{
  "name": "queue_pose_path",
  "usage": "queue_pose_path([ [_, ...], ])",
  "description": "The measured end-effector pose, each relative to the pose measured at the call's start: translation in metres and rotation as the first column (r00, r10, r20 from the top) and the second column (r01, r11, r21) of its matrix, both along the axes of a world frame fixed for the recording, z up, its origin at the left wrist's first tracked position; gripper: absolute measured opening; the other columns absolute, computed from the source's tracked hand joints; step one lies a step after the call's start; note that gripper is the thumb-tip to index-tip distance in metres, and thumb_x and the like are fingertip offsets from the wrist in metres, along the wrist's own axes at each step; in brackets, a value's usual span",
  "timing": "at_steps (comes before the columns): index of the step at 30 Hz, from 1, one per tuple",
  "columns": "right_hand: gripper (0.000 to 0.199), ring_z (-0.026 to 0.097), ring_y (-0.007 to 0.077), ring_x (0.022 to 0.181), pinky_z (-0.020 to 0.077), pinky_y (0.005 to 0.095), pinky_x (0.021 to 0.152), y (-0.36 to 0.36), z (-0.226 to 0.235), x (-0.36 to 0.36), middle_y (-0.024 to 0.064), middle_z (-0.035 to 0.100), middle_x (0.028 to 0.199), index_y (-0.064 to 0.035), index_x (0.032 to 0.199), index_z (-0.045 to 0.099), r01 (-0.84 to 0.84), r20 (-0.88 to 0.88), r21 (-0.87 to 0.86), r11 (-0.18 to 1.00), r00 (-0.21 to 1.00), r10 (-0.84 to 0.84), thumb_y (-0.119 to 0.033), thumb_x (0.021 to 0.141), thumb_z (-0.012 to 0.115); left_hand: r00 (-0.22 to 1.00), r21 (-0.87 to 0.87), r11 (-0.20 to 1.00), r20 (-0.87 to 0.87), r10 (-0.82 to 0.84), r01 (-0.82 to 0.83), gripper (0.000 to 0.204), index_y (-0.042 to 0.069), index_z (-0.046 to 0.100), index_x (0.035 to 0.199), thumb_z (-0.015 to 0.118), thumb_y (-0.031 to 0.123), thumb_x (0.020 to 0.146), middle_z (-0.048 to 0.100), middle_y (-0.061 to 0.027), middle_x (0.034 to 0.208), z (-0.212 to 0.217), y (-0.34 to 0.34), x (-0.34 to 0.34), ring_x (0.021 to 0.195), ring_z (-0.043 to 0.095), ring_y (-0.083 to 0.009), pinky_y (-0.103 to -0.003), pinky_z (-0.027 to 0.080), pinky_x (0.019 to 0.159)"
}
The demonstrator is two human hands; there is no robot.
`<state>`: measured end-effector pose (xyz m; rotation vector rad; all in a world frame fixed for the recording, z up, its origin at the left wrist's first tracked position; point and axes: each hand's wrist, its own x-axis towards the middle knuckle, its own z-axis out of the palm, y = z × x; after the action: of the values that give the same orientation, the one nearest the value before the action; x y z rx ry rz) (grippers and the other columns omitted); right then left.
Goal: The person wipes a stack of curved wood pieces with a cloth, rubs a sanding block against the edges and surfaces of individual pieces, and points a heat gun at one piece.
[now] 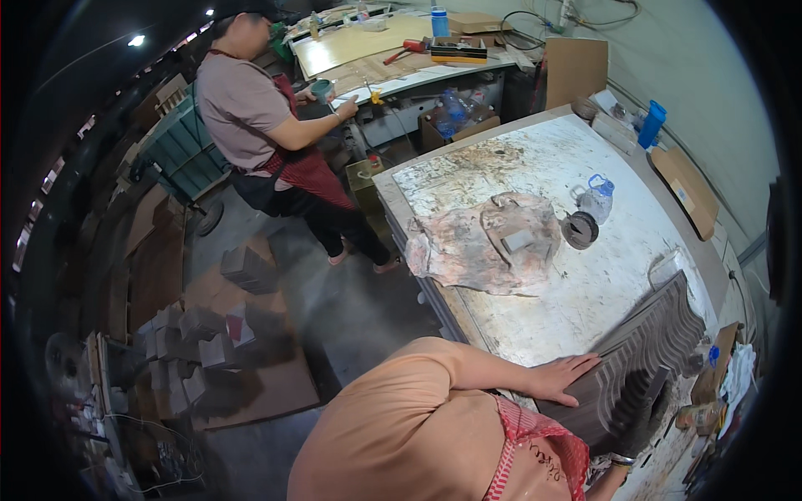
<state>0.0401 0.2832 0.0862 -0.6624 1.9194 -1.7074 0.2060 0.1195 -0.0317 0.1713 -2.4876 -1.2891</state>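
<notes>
A dark wooden panel (652, 342) with wavy carved ridges lies at the near right corner of the white stained worktable (576, 292). My left hand (571, 377) rests flat on the panel's left edge, bare, with its fingers spread. My right hand (642, 427) wears a dark glove and a bracelet at the wrist. It grips the panel's near edge from below. My orange sleeve and red patterned apron fill the lower middle of the view.
A crumpled pinkish sheet (476, 246) holding a small block, a dark tape roll (580, 230) and a clear plastic bottle (598, 199) sit mid-table. Another person (267, 117) in an apron stands at the back bench, cup in hand. Grey blocks (196, 342) lie stacked on the floor.
</notes>
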Motion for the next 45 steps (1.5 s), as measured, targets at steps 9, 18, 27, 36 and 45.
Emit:
queue_pose_path([
  [9,0.058,0.067,0.0208,0.09,0.0536,0.0281,0.064,0.004,0.031,0.014,0.0148,0.062,0.122,-0.0115,0.147,0.025,-0.018,0.048,0.189,0.982,0.999,0.009,-0.027,0.098,0.05,0.997,0.158,0.985,-0.03,-0.071,0.075,0.113,-0.001,0.0,0.149,0.072,0.042,0.074,0.011,-0.0258,0.153,-0.009,0.002,-0.009,0.141,0.018,-0.0384,-0.04,0.018,0.115],
  [18,0.055,0.065,0.0218,0.09,0.054,0.0322,0.07,0.009,-0.019,-0.028,0.0158,0.057,0.124,-0.0081,0.145,0.031,-0.124,-0.142,-0.071,0.99,0.983,0.113,-0.021,0.096,0.053,0.997,0.27,0.96,-0.045,-0.06,0.07,0.112,0.001,0.002,0.15,0.074,0.039,0.073,0.012,-0.0271,0.152,-0.005,-0.002,-0.007,0.141,0.016,-0.0379,-0.04,0.016,0.116],
  [27,0.052,0.049,0.0235,0.122,0.0347,0.0351,0.104,0.011,-0.028,-0.039,0.0156,0.049,0.136,0.0033,0.14,0.037,-0.126,-0.492,-0.008,0.992,0.864,0.106,-0.016,0.094,0.052,0.996,0.305,0.948,-0.037,-0.08,0.087,0.111,0.001,0.002,0.15,0.074,0.036,0.073,0.011,-0.0269,0.152,0.0,-0.002,-0.006,0.143,0.013,-0.0371,-0.039,0.014,0.117],
  [36,0.055,0.044,0.0256,0.126,0.0309,0.0369,0.107,0.01,-0.022,-0.036,0.0156,0.046,0.138,0.003,0.139,0.039,-0.098,-0.416,0.001,0.995,0.905,0.089,-0.026,0.095,0.054,0.996,0.3,0.95,-0.051,-0.079,0.091,0.111,0.001,0.001,0.15,0.073,0.035,0.073,0.01,-0.027,0.152,-0.003,-0.002,-0.008,0.143,0.013,-0.0373,-0.039,0.014,0.117],
  [45,0.06,0.065,0.0186,0.085,0.0526,0.0274,0.064,0.006,-0.021,-0.024,0.0168,0.055,0.125,-0.0009,0.142,0.032,-0.088,-0.344,-0.069,0.994,0.937,0.059,-0.028,0.094,0.056,0.997,0.307,0.949,-0.038,-0.069,0.077,0.111,0.002,0.002,0.15,0.074,0.035,0.073,0.01,-0.0261,0.153,0.001,0.0,-0.002,0.142,0.013,-0.0374,-0.04,0.014,0.116],
])
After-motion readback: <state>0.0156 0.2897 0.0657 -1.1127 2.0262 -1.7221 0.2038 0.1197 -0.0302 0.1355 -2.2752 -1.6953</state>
